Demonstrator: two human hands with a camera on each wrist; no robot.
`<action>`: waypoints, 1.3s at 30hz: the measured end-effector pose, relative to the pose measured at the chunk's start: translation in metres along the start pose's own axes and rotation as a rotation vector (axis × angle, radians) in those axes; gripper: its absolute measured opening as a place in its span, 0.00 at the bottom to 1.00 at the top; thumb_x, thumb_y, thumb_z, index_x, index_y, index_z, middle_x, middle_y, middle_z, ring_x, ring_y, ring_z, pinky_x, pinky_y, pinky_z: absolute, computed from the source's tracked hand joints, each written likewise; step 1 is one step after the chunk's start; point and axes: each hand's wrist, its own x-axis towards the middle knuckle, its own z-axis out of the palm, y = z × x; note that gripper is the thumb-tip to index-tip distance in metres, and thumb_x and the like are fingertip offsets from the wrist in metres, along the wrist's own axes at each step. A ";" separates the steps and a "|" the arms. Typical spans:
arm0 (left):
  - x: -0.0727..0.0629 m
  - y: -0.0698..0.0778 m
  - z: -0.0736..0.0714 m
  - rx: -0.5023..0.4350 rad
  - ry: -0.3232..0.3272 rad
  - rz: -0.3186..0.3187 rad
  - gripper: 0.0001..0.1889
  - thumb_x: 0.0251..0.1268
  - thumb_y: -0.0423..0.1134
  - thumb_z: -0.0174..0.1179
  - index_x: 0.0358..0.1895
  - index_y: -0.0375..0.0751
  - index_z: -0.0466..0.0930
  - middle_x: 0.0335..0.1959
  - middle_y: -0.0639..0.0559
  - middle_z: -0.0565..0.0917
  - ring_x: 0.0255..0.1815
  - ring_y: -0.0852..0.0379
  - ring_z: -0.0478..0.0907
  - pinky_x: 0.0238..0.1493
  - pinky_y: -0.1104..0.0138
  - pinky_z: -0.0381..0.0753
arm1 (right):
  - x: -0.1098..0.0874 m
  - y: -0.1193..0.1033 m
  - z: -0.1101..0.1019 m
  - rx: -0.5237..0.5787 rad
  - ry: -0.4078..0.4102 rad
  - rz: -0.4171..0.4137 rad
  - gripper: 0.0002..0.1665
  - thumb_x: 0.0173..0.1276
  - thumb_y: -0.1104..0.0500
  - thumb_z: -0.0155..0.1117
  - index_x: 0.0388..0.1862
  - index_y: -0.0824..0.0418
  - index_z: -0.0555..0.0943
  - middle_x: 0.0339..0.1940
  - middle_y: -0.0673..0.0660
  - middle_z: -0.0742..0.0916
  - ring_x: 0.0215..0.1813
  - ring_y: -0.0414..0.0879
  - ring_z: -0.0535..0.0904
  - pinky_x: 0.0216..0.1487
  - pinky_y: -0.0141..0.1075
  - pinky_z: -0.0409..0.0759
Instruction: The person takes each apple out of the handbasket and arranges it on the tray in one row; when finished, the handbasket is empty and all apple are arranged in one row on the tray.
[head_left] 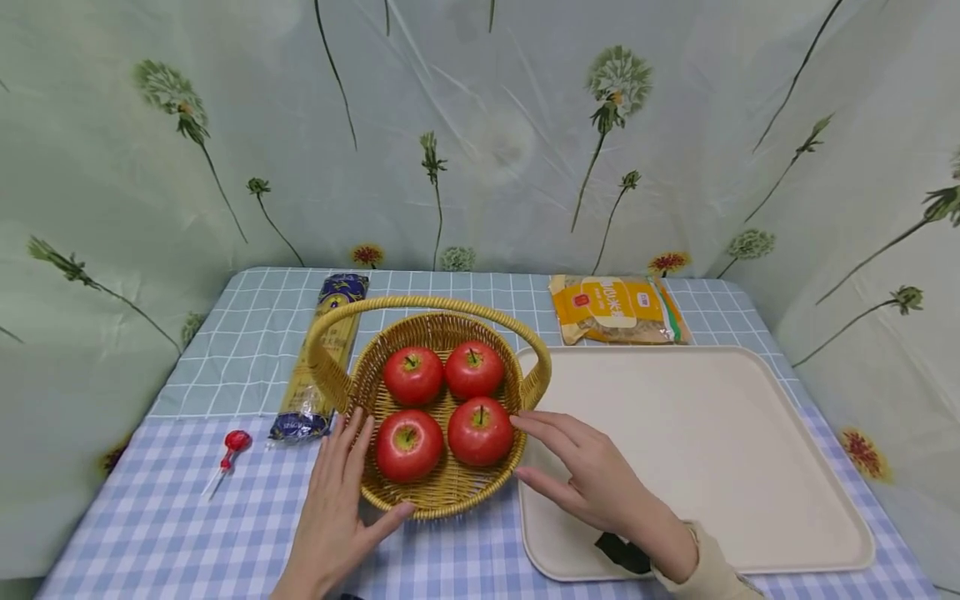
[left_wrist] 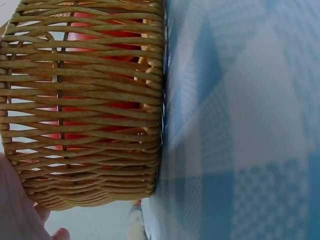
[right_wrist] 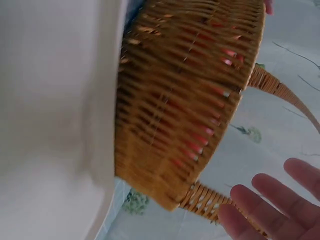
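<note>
A round wicker basket [head_left: 438, 510] with an arched handle [head_left: 442, 302] stands on the table and holds several red apples [head_left: 480, 431]. Along its left rim lies my left hand [head_left: 333, 504], fingers extended and thumb reaching toward the front rim. In the left wrist view part of that hand [left_wrist: 20, 205] shows at the edge of the woven side [left_wrist: 90, 120]. My right hand [head_left: 588, 471] hovers by the right rim with its fingers straight. The right wrist view shows those fingers [right_wrist: 270, 210] spread near the handle's base, apparently apart from the basket wall [right_wrist: 165, 115].
A beige tray [head_left: 697, 458] lies to the right, its left edge close against the basket. Behind it is an orange food packet [head_left: 618, 310]. Left of the basket are a spaghetti packet [head_left: 311, 392] and a red lollipop [head_left: 236, 442]. A patterned curtain [head_left: 495, 150] hangs behind the table.
</note>
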 end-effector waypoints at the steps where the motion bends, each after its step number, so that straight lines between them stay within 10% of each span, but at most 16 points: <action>1: 0.000 -0.001 0.001 -0.014 0.012 -0.003 0.57 0.43 0.61 0.68 0.75 0.38 0.49 0.75 0.44 0.50 0.75 0.43 0.40 0.70 0.56 0.37 | 0.002 -0.001 0.002 0.017 -0.005 0.000 0.30 0.66 0.45 0.62 0.62 0.59 0.75 0.58 0.52 0.79 0.58 0.46 0.76 0.52 0.42 0.76; 9: 0.002 -0.005 0.006 -0.158 0.093 -0.020 0.56 0.41 0.53 0.72 0.73 0.34 0.52 0.74 0.44 0.54 0.74 0.44 0.42 0.70 0.55 0.40 | 0.019 -0.006 0.013 0.038 -0.074 0.023 0.32 0.65 0.45 0.62 0.63 0.60 0.74 0.59 0.54 0.78 0.60 0.46 0.73 0.54 0.41 0.75; 24: 0.000 -0.007 0.012 -0.356 0.082 -0.078 0.52 0.41 0.43 0.72 0.73 0.38 0.54 0.73 0.46 0.54 0.74 0.44 0.38 0.67 0.44 0.41 | 0.048 -0.011 0.037 0.033 -0.337 0.339 0.50 0.58 0.31 0.61 0.71 0.59 0.64 0.70 0.63 0.66 0.72 0.56 0.57 0.59 0.50 0.69; 39: -0.001 -0.008 0.012 -0.389 0.062 -0.093 0.52 0.42 0.41 0.72 0.74 0.39 0.53 0.73 0.48 0.52 0.74 0.45 0.36 0.65 0.40 0.43 | 0.062 -0.016 0.055 -0.199 -0.327 0.357 0.45 0.58 0.38 0.67 0.60 0.69 0.67 0.42 0.62 0.77 0.46 0.54 0.75 0.47 0.43 0.77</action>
